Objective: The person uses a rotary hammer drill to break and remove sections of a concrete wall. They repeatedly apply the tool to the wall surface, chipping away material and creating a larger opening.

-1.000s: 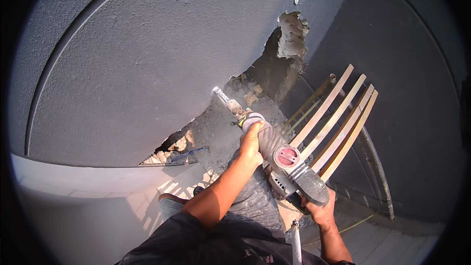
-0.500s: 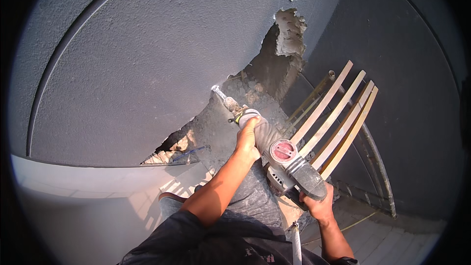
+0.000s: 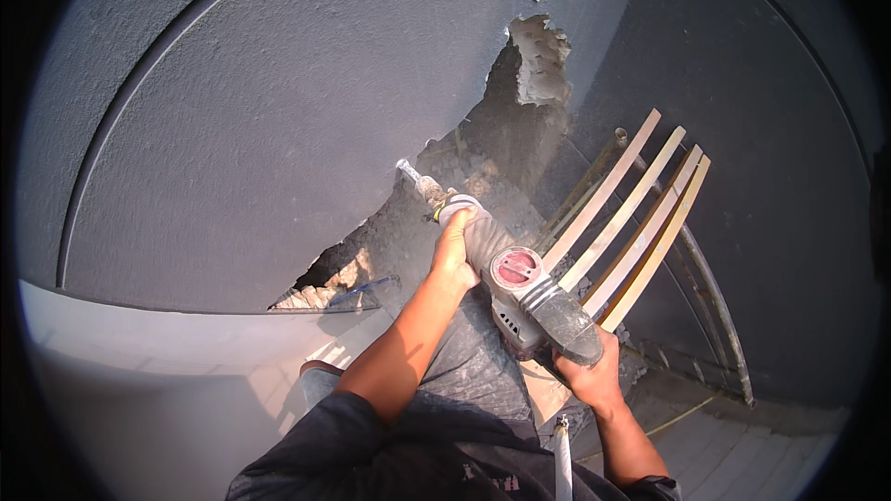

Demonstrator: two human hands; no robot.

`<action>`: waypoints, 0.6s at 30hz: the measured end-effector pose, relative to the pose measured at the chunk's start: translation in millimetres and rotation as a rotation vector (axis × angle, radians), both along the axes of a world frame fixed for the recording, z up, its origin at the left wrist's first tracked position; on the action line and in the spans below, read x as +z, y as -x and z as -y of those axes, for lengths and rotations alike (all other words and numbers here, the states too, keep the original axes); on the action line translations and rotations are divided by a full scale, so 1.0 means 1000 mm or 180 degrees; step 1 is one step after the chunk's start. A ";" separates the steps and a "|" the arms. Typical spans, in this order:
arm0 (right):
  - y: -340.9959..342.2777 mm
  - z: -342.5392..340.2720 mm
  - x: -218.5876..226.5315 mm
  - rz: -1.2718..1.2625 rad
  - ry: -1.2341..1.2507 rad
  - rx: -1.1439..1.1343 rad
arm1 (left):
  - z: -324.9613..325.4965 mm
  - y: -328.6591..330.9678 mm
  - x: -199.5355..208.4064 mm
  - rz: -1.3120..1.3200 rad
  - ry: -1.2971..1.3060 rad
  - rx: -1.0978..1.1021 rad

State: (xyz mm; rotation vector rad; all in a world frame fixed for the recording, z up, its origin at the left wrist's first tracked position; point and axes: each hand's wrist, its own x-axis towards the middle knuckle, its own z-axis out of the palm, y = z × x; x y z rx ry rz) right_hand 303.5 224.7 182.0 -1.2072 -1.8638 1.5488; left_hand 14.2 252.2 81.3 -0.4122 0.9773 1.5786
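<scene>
A dusty grey demolition hammer [image 3: 489, 243] with a round red cap lies slantwise across the middle, pointing up and to the left. My left hand [image 3: 455, 246] wraps round its front barrel, just behind the chuck. At the rear, my right hand [image 3: 594, 368] is closed on the handle, partly hidden by the tool's body. The steel chisel bit [image 3: 408, 170] meets the broken lower edge of the dark grey rendered wall [image 3: 251, 130]. Along that edge runs a ragged opening with rubble [image 3: 371, 250] and pale broken masonry [image 3: 541, 60]; dust hazes it.
Several wooden slats [image 3: 622, 213] lean on the right, beside a curved metal pole [image 3: 715, 292]. Another dark wall [image 3: 770, 176] stands behind them. A smooth pale surface [image 3: 139, 362] curves at the lower left. A white pole [image 3: 562, 459] rises near my body.
The hammer and both hands have shifted slightly left and up in the picture, and the walls and slats have moved slightly left too. The bit stays at the wall's broken edge.
</scene>
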 end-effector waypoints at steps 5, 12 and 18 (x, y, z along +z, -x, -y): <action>0.003 0.006 0.015 0.0003 -0.0015 -0.0039 | 0.004 -0.002 0.004 0.0016 -0.0072 -0.0025; 0.008 0.003 0.037 0.0039 -0.0068 0.0057 | 0.004 -0.006 0.025 0.0004 -0.0090 0.0089; 0.006 0.000 0.041 0.0146 -0.0007 0.0196 | 0.004 -0.009 0.034 -0.0149 -0.0002 0.0203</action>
